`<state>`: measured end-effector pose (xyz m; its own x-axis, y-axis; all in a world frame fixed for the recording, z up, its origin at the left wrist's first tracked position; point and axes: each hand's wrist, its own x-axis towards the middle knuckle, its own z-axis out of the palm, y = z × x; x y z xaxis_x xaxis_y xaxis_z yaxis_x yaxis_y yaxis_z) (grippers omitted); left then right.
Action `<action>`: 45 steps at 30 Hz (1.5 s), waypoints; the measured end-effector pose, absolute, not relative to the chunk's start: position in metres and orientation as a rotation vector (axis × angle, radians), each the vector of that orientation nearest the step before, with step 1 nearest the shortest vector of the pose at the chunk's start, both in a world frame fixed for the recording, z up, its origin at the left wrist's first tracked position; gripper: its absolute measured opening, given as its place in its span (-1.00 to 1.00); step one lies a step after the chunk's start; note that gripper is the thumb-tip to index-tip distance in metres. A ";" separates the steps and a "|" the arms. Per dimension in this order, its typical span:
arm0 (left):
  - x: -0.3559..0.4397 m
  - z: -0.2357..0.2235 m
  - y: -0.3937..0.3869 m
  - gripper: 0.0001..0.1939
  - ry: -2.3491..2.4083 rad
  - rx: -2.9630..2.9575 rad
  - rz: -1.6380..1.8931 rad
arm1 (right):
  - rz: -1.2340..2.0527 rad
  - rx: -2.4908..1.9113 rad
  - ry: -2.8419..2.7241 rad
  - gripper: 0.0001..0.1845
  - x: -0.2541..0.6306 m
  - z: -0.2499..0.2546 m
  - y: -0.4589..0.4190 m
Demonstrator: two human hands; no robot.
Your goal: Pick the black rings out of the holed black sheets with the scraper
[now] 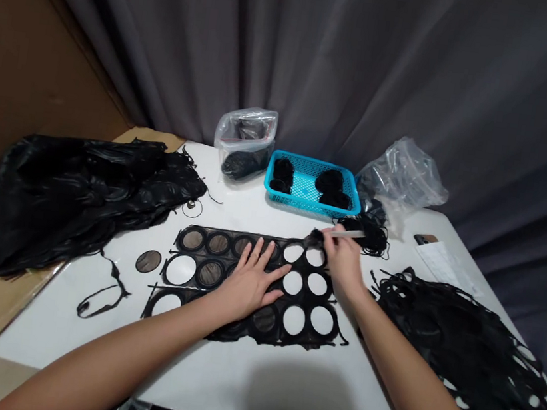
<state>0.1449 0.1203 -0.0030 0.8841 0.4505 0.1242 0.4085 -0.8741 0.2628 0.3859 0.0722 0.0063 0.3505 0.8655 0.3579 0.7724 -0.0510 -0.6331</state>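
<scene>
A black sheet [289,255] lies flat on the white table, with rows of round shapes across it. Some are open holes showing white; others are filled with dark, thin material. My left hand [248,288] presses on its middle, fingers spread. At its far right corner my right hand [344,258] is closed round a slim, pale, stick-like tool [347,234], whose kind I cannot make out. Dark material [315,239] shows beside those fingertips, partly blurred. Left of the sheet lies one loose dark disc [148,261].
A blue basket [269,194] holds black bundles, between two clear plastic bags [247,135]. Black sheets are heaped at left [80,179] and perforated ones at right [448,335]. A black strip [116,285], a phone [425,239] and paper [447,265] also lie here.
</scene>
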 end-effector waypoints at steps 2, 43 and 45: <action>0.140 -0.001 0.123 -0.38 0.609 2.824 0.244 | 0.108 -1.849 -1.348 -0.75 0.396 0.015 0.077; 0.089 -0.002 0.129 -0.40 0.569 2.873 0.288 | 0.379 -1.565 -1.872 -0.82 0.302 -0.003 0.089; 0.089 -0.001 0.130 -0.41 0.580 2.879 0.288 | 0.317 -1.660 -1.712 -0.79 0.316 -0.001 0.095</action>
